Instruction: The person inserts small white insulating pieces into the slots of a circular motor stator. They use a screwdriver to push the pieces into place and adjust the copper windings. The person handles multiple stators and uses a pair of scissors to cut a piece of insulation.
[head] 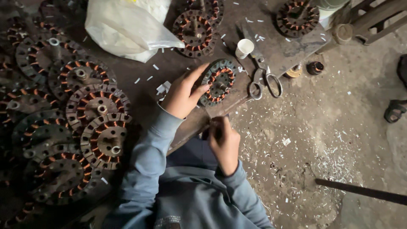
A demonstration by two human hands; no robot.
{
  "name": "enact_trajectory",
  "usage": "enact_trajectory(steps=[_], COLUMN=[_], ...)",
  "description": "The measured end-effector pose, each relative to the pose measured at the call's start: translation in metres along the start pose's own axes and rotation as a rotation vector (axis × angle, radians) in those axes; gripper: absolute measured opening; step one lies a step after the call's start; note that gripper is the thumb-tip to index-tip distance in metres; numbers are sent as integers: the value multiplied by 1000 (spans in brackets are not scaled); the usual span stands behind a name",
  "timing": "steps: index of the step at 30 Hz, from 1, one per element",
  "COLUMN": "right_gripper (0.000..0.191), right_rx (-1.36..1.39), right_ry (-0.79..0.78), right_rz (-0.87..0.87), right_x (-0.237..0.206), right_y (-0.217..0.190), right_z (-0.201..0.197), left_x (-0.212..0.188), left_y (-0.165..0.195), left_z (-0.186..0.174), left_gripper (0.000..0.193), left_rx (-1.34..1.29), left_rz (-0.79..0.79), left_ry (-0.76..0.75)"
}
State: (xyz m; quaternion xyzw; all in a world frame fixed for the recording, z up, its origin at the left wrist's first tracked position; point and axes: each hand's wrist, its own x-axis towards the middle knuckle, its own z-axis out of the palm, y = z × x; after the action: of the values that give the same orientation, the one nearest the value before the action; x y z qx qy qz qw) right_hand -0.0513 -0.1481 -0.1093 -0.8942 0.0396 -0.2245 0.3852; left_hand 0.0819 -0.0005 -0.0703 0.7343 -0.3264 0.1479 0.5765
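Here the left hand (183, 94) lies spread on a round stator (218, 82) with copper coils, pressing its left side with fingers and thumb so that it rests flat near the edge of the dark surface (178, 63). The right hand (223, 142) is nearer to the person, below the edge, clenched around something thin; what it is I cannot tell. I judge that the work is on the coils or slots of this one stator, with the piece now only held steady. The next move seems to call for bringing the right hand up to the slots while the left keeps the stator from turning.

Just right of the stator lie scissors (265, 80), and a small white cup (244, 48) stands a little farther. A white plastic bag (127, 27) lies at the far side. Many more stators (97, 106) are heaped at the left, near the left sleeve, so the space there is tight. Small white paper scraps (163, 87) lie on the surface and on the floor (330, 127).
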Motion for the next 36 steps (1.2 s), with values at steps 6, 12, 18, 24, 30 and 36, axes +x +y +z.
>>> enact_trajectory(steps=[6,12,18,24,30,36], right_gripper=[14,19,33,33,34,35], right_rx=[-21,-418,-426,-534,715,806], right_ry=[72,399,238,-117,-135,57], right_rz=[14,-214,-325,107,426,247], right_x=[7,61,110,108,39,-62], right_y=[-1,42,79,106,118,81], right_z=[-7,-54,-69,-78,-92,-57], left_x=[-23,-46,-46,-47,-55,-56], left_y=[1,-15,-27,-16,4,19], left_z=[-22,-26,-25,-34,-40,-19], left_gripper=[28,22,15,12,11,11], left_rx=[122,561,551,475,152,-240], left_rz=[-322,-149,-175,-214,-363,-347], left_ry=[111,-106,-139,-103,-23,177])
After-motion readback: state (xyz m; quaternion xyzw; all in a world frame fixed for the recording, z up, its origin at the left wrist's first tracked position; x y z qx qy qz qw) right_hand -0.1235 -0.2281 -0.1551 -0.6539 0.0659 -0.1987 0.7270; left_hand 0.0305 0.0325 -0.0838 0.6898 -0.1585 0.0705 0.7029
